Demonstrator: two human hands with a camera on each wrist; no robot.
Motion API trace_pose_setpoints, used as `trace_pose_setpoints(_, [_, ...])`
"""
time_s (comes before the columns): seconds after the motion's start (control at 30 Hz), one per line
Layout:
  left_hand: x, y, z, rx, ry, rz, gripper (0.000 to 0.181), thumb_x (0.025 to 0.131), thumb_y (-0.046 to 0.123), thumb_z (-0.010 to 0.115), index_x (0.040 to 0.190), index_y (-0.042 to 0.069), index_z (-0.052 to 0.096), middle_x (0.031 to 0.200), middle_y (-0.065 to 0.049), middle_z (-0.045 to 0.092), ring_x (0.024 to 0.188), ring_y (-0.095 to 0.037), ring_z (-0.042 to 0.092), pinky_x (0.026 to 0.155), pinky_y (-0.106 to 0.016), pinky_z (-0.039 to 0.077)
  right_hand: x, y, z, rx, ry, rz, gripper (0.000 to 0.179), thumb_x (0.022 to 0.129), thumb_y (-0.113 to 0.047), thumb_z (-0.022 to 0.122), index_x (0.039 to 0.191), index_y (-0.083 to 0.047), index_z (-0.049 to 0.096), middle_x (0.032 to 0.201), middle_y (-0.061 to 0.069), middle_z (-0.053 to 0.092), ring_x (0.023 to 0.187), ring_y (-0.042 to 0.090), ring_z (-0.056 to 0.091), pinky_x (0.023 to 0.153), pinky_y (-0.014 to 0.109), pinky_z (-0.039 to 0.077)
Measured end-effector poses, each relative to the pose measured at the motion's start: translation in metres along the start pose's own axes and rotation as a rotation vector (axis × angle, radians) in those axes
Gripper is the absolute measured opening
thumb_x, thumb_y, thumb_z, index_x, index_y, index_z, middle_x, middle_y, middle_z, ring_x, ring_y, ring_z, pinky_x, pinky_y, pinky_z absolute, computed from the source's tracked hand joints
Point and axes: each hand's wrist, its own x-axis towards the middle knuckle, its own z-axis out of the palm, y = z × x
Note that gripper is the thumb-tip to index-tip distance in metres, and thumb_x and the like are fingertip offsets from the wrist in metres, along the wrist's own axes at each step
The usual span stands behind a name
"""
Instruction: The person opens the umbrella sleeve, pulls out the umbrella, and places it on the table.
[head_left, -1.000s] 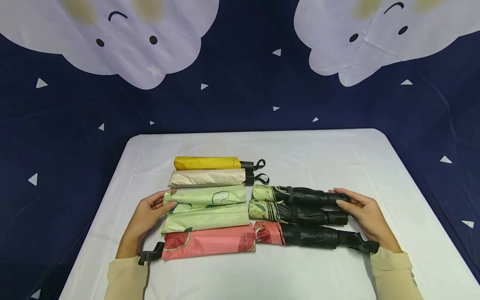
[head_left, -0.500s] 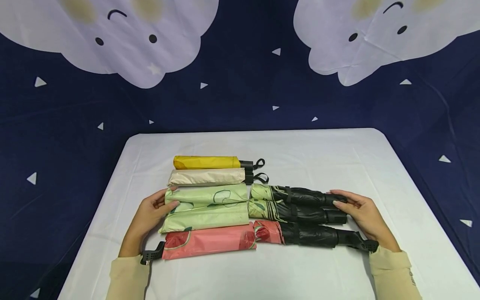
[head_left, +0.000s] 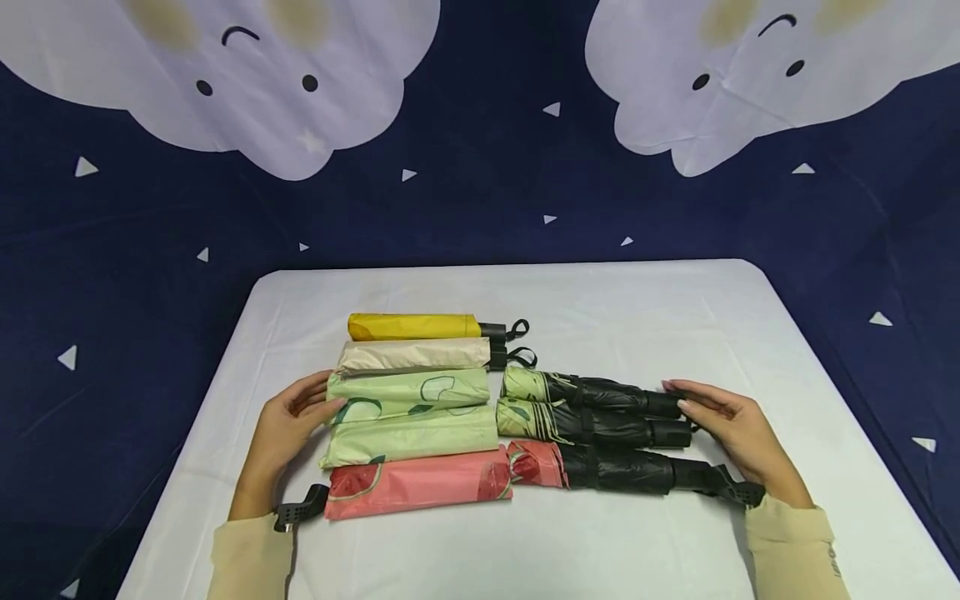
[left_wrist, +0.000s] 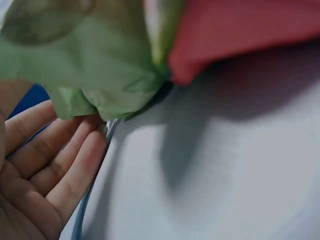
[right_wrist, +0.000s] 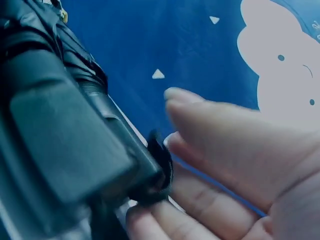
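My left hand (head_left: 285,429) is at the left end of the upper light-green umbrella sleeve (head_left: 412,390), its thumb over the edge. In the left wrist view the fingers (left_wrist: 72,185) lie nearly straight against the loose green fabric. My right hand (head_left: 742,429) has relaxed fingers around the handle end of the upper green-and-black folded umbrella (head_left: 603,392); the right wrist view shows the handle's wrist strap (right_wrist: 161,160) by the fingers. Below lie a second green sleeve (head_left: 431,435) with a similar umbrella (head_left: 618,427), then a red sleeve (head_left: 427,486) with a red-and-black umbrella (head_left: 615,469).
Beyond the green sleeve lie a beige sleeved umbrella (head_left: 416,356) and a yellow one (head_left: 412,327), both with black handles to the right. All rest on a white-covered table (head_left: 585,550). A dark blue cloth with clouds (head_left: 480,208) hangs behind.
My right hand has loosened from the upper green-and-black umbrella's handle and shifted slightly right; that handle sits a little further left. My left hand and the upper green sleeve have moved slightly left.
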Motion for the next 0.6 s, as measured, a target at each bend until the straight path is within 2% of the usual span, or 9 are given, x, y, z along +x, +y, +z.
trace_pose_setpoints(0.1, [0.002,0.003,-0.002,0.058,0.019,0.019,0.053,0.094,0.017,0.077,0.141,0.003,0.060,0.126,-0.016,0.067,0.106,0.000,0.064,0.088,-0.014,0.053,-0.006,-0.004,0.001,-0.013,0.041,0.006,0.042,0.101,-0.002,0.063,0.140,0.011,0.054,0.138,0.010,0.064,0.124,0.010,0.061,0.095,0.020,0.052])
trace_pose_setpoints(0.17, [-0.001,0.003,-0.003,0.114,0.053,0.034,0.049,0.096,0.018,0.075,0.140,0.004,0.061,0.127,-0.018,0.067,0.106,0.004,0.063,0.088,-0.011,0.051,-0.007,-0.011,0.002,-0.059,0.068,0.007,0.042,0.101,-0.005,0.065,0.140,0.009,0.056,0.138,0.011,0.064,0.122,0.008,0.062,0.094,0.019,0.052])
trace_pose_setpoints(0.27, [-0.001,0.007,-0.007,0.198,0.130,0.034,0.041,0.100,0.024,0.070,0.137,0.007,0.065,0.127,-0.014,0.069,0.103,0.008,0.061,0.085,-0.008,0.048,-0.006,-0.026,0.007,-0.174,0.130,0.011,0.041,0.101,-0.013,0.066,0.139,0.003,0.060,0.137,0.014,0.064,0.119,0.005,0.063,0.092,0.016,0.052])
trace_pose_setpoints(0.37, [0.000,0.017,-0.014,0.287,0.184,0.008,0.039,0.103,0.033,0.063,0.134,0.010,0.067,0.127,-0.010,0.070,0.102,0.010,0.058,0.083,-0.008,0.046,-0.002,-0.052,0.017,-0.265,0.159,0.014,0.039,0.102,-0.020,0.066,0.138,-0.005,0.063,0.136,0.014,0.065,0.117,0.001,0.063,0.092,0.013,0.050])
trace_pose_setpoints(0.47, [0.004,0.033,-0.019,0.367,0.182,-0.004,0.043,0.105,0.040,0.058,0.135,0.010,0.067,0.129,-0.009,0.069,0.107,-0.002,0.062,0.085,-0.013,0.045,0.006,-0.086,0.033,-0.285,0.106,-0.008,0.037,0.103,-0.024,0.065,0.137,-0.011,0.066,0.136,0.009,0.066,0.119,0.003,0.062,0.093,0.013,0.050])
trace_pose_setpoints(0.6, [0.011,0.053,-0.021,0.420,0.091,0.028,0.049,0.108,0.041,0.052,0.141,0.006,0.061,0.135,-0.016,0.064,0.122,-0.031,0.060,0.100,-0.038,0.048,0.025,-0.125,0.063,-0.324,-0.020,-0.072,0.032,0.103,-0.026,0.065,0.134,-0.017,0.068,0.133,0.002,0.068,0.120,0.010,0.063,0.093,0.017,0.052])
